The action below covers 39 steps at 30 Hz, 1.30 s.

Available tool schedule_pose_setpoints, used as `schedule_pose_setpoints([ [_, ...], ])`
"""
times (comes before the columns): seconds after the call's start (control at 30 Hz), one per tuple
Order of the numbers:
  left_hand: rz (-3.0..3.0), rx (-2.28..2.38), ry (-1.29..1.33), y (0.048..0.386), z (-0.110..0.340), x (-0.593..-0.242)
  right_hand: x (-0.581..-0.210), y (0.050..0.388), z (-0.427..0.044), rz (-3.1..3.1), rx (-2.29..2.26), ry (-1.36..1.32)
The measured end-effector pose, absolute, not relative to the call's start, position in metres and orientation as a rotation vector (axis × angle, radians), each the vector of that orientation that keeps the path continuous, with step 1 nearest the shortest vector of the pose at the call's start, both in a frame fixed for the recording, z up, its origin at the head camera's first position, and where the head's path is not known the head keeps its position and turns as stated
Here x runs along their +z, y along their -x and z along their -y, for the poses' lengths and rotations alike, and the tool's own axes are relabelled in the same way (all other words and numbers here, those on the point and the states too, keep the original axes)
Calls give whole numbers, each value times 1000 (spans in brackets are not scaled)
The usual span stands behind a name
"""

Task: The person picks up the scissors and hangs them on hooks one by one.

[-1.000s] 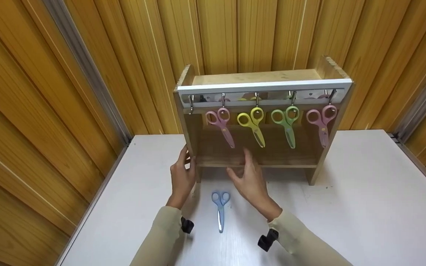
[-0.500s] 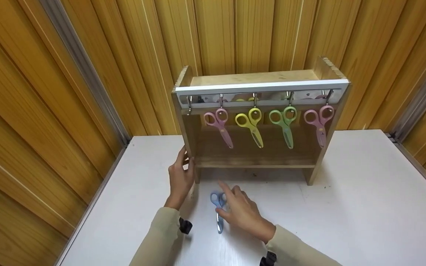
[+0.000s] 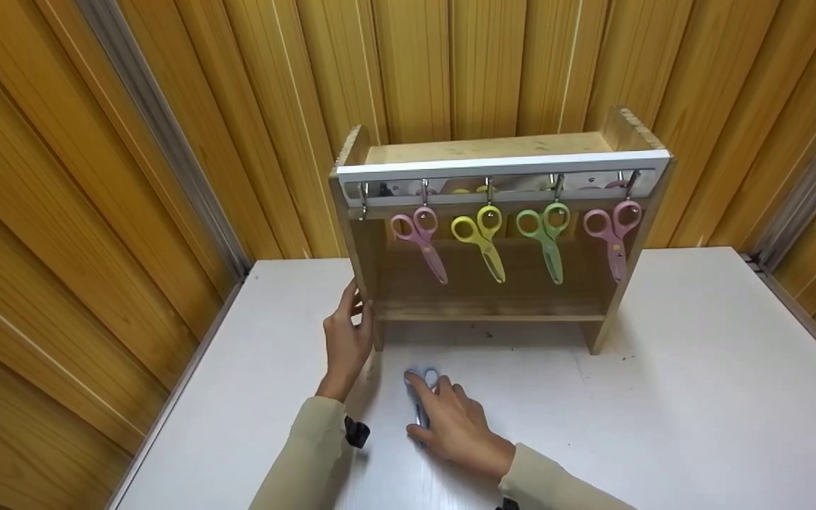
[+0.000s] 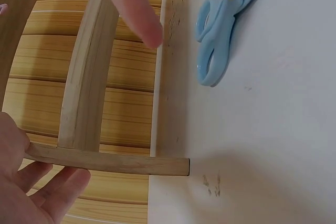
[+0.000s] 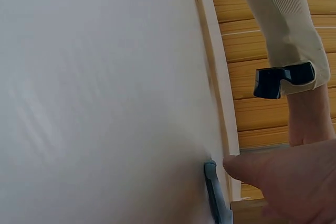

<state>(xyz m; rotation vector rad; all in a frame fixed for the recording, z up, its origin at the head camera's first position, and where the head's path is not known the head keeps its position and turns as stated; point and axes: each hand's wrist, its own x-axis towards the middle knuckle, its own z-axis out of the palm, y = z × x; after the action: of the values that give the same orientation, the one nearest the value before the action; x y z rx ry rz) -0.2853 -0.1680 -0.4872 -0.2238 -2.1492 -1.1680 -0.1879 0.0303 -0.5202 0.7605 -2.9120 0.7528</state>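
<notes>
A small wooden shelf [image 3: 493, 315] stands on the white table. My left hand [image 3: 346, 347] grips the lower part of its left side panel, with fingers wrapped behind the wood in the left wrist view. Light blue scissors [image 4: 226, 24] lie on the table in front of the shelf. My right hand [image 3: 461, 425] hovers over them, hiding most of them from the head camera. Its thumb and fingers are spread, with a small gap between thumb and blade end in the right wrist view. Whether any fingertip touches the scissors is hard to tell.
A metal hook rail [image 3: 450, 170] spans the shelf's top front. Pink scissors [image 3: 422, 241], yellow scissors [image 3: 482, 241], green scissors [image 3: 548, 241] and another pink pair [image 3: 615, 237] hang there. The leftmost hook [image 3: 363, 202] is bare. Wood-panelled walls surround the table.
My right hand has come away from the shelf's front, down and toward me, to a place over the blue scissors. My left hand keeps its grip on the side panel.
</notes>
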Motion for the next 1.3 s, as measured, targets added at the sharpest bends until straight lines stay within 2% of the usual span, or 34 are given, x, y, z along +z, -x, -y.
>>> schedule_pose_setpoints([
  [0.57, 2177, -1176, 196, 284, 167, -485, -517, 195, -53, 2860, 638, -744],
  [1.3, 2198, -1188, 170, 284, 165, -484, -515, 216, -74, 2817, 857, -672],
])
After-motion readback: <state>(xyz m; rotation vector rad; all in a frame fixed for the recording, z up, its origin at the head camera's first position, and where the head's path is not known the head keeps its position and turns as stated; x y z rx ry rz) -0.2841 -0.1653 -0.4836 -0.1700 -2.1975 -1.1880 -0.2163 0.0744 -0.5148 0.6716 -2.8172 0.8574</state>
